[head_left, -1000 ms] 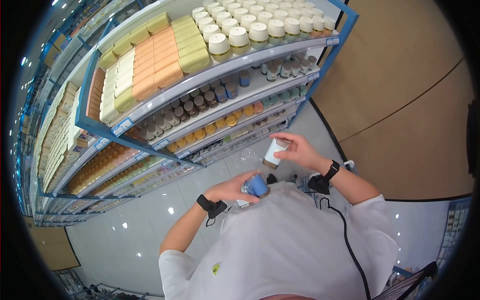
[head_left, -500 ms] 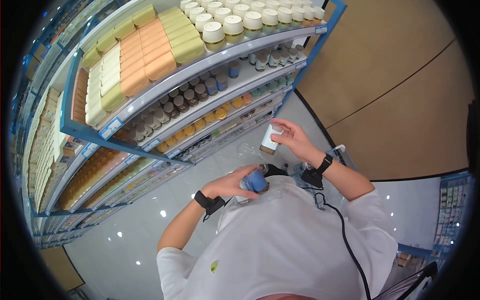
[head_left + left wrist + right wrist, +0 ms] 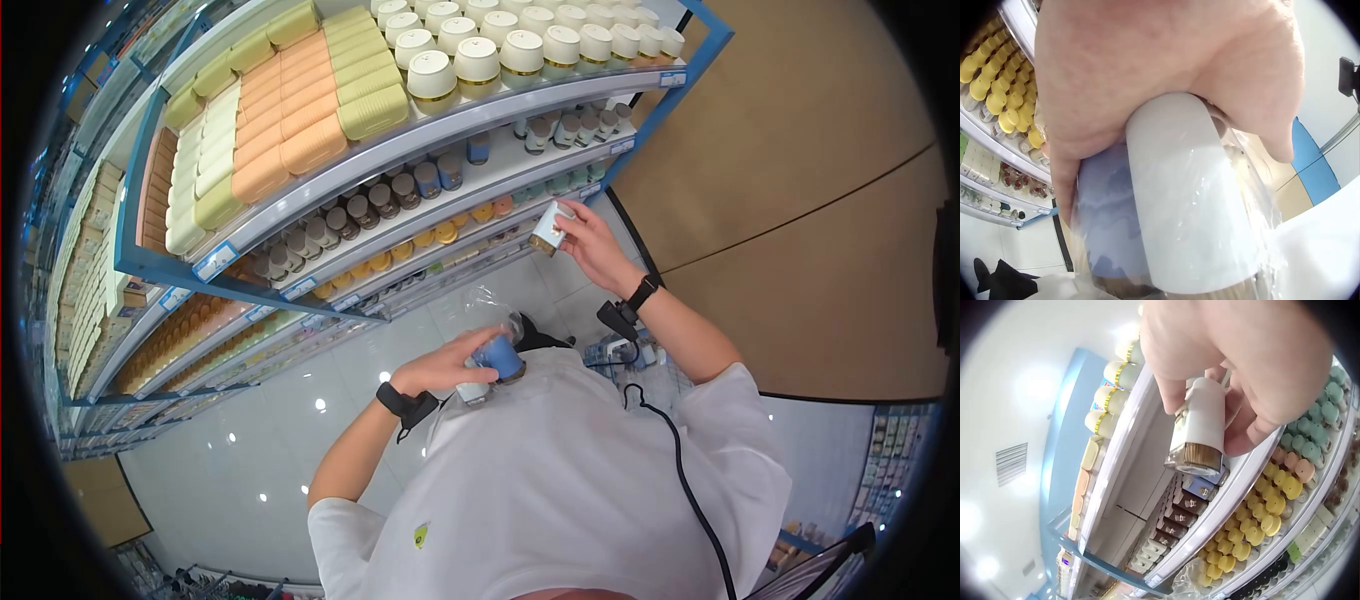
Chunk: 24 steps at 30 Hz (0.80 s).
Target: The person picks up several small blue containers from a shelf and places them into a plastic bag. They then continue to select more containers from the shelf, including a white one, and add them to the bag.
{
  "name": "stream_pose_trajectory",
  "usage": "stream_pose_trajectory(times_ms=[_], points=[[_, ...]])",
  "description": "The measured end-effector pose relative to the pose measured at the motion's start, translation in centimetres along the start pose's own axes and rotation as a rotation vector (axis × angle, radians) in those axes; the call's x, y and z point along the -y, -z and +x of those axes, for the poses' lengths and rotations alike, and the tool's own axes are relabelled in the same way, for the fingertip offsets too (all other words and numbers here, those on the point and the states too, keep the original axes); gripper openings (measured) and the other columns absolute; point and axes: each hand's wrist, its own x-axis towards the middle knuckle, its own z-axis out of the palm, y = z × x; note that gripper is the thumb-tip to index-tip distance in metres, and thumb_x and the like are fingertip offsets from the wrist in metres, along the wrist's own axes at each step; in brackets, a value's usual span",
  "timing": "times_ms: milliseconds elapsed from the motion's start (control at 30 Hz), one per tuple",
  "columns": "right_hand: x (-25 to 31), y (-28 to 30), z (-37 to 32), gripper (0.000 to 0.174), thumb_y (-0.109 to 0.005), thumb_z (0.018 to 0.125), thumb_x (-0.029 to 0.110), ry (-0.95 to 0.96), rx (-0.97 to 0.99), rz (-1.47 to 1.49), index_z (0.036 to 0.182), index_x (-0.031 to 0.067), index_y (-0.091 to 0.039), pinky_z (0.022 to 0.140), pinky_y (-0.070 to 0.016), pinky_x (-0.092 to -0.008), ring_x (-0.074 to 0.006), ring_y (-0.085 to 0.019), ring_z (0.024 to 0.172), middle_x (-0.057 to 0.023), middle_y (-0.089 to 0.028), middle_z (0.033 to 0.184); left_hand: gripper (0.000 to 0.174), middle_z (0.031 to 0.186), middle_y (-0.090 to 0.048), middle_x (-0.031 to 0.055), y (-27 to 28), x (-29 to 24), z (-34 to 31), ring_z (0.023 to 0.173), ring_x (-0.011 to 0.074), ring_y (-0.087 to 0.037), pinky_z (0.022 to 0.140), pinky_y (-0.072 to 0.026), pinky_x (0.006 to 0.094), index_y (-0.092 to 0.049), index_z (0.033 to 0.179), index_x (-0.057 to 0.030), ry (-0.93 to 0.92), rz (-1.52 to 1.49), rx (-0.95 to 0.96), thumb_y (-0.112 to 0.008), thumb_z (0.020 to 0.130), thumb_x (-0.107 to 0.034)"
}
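My right hand [image 3: 597,250] holds a small white-labelled toothpick jar [image 3: 1200,422] between thumb and fingers. Fine brown sticks show through its clear end, and in the head view the jar tilts and overlaps the lower shelves. Low in front of the shirt, my left hand [image 3: 438,368] grips two similar jars side by side, a blue one [image 3: 1110,215] and a white one [image 3: 1188,200]. Clear crinkled plastic [image 3: 487,300] hangs by the left hand and also wraps around these jars in the left wrist view.
Ahead stands a blue-framed shelf unit [image 3: 640,135]. White-lidded jars [image 3: 477,62] and orange boxes [image 3: 315,145] fill its top; brown and blue jars [image 3: 428,180] line the tier below, left of grey-lidded jars [image 3: 538,132]. A brown panel [image 3: 790,200] rises at right. A wire basket [image 3: 610,352] is near my body.
My right hand has risen toward the shelf with its toothpick jar. The left hand, still gripping the blue and white jars, has shifted slightly left.
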Motion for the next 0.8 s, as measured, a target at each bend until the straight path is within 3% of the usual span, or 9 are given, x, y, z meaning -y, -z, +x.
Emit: stream_pose_trajectory(times_ms=[100,233,300,333,400,433,500,533,800], points=[[-0.7,1.4,1.9,0.045,-0.064,0.11,0.021,-0.051,-0.001,0.172,0.15,0.0038,-0.054,0.103,-0.0511,-0.0341,-0.0149,-0.064,0.121,-0.0054,-0.066,0.131,0.096,0.166,-0.042,0.0172,0.2,-0.3,0.5,0.154,0.0329,-0.04,0.127,-0.0316,0.0443,-0.033,0.167,-0.0053,0.028,-0.057,-0.026,-0.08,0.093,-0.043],[-1.4,3.0,4.4,0.046,-0.068,0.108,0.021,-0.036,0.058,0.161,0.148,0.0029,-0.056,0.099,-0.0546,-0.0329,-0.0148,-0.066,0.117,-0.0084,-0.066,0.133,0.101,0.166,-0.042,0.0169,0.5,-0.3,0.8,0.154,0.0322,-0.041,0.126,-0.032,0.0445,-0.033,0.167,-0.0055,0.083,-0.07,-0.085,-0.08,0.091,-0.053],[-0.6,3.3,5.8,0.046,-0.071,0.106,0.025,0.004,0.054,-0.221,0.144,0.0004,-0.058,0.096,-0.0567,-0.034,-0.0148,-0.066,0.115,-0.009,-0.065,0.132,0.103,0.166,-0.042,0.017,0.5,-0.6,0.7,0.153,0.0322,-0.041,0.126,-0.0322,0.0445,-0.033,0.167,-0.0057,0.101,-0.076,-0.117,-0.08,0.09,-0.056],[-0.4,3.4,6.7,0.046,-0.071,0.106,0.025,0.003,0.067,-0.218,0.144,0.0004,-0.058,0.096,-0.0567,-0.034,-0.0148,-0.066,0.115,-0.009,-0.065,0.132,0.101,0.165,-0.043,0.0189,0.5,-0.9,0.6,0.153,0.0341,-0.041,0.126,-0.0325,0.0455,-0.035,0.166,-0.0043,0.089,-0.081,-0.146,-0.079,0.091,-0.056],[0.3,3.3,8.4,0.048,-0.074,0.104,0.027,0.312,0.1,-0.619,0.139,-0.0026,-0.059,0.093,-0.0574,-0.0367,-0.0235,-0.07,0.111,-0.0126,-0.066,0.129,0.099,0.163,-0.044,0.0208,0.3,-1.1,0.7,0.152,0.0361,-0.042,0.126,-0.0328,0.0466,-0.036,0.165,-0.003,0.081,-0.085,-0.18,-0.079,0.093,-0.055],[0.9,3.4,9.3,0.048,-0.074,0.104,0.027,0.312,0.107,-0.616,0.139,-0.0026,-0.059,0.093,-0.0574,-0.0367,-0.0235,-0.07,0.111,-0.0126,-0.066,0.129,0.1,0.164,-0.044,0.0209,0.2,-1.0,0.7,0.153,0.036,-0.041,0.126,-0.0324,0.0465,-0.036,0.165,-0.0025,0.086,-0.082,-0.195,-0.079,0.093,-0.056],[3.0,3.1,11.0,0.047,-0.075,0.102,0.026,0.699,0.136,-1.168,0.135,-0.003,-0.059,0.095,-0.0564,-0.0401,-0.0351,-0.069,0.11,-0.0172,-0.065,0.128,0.101,0.164,-0.043,0.0209,0.0,-1.1,0.9,0.153,0.036,-0.04,0.127,-0.0321,0.0465,-0.035,0.165,-0.0019,0.093,-0.08,-0.216,-0.078,0.093,-0.057],[2.5,3.7,12.8,0.045,-0.075,0.1,0.026,0.83,0.13,-1.211,0.133,-0.0003,-0.06,0.096,-0.0557,-0.0446,-0.0443,-0.066,0.112,-0.0207,-0.062,0.128,0.101,0.164,-0.043,0.0209,-0.1,-1.3,0.9,0.153,0.036,-0.04,0.127,-0.0322,0.0465,-0.035,0.165,-0.0022,0.093,-0.072,-0.228,-0.078,0.093,-0.057],[3.7,2.5,19.5,0.039,-0.069,0.1,0.023,0.713,0.227,-1.429,0.135,0.0047,-0.062,0.104,-0.053,-0.0502,-0.043,-0.063,0.12,-0.0192,-0.064,0.134,0.103,0.164,-0.044,0.0214,-1.3,-2.2,1.0,0.153,0.0363,-0.041,0.127,-0.0322,0.0466,-0.035,0.165,-0.0021,0.113,-0.078,-0.309,-0.079,0.091,-0.059]])
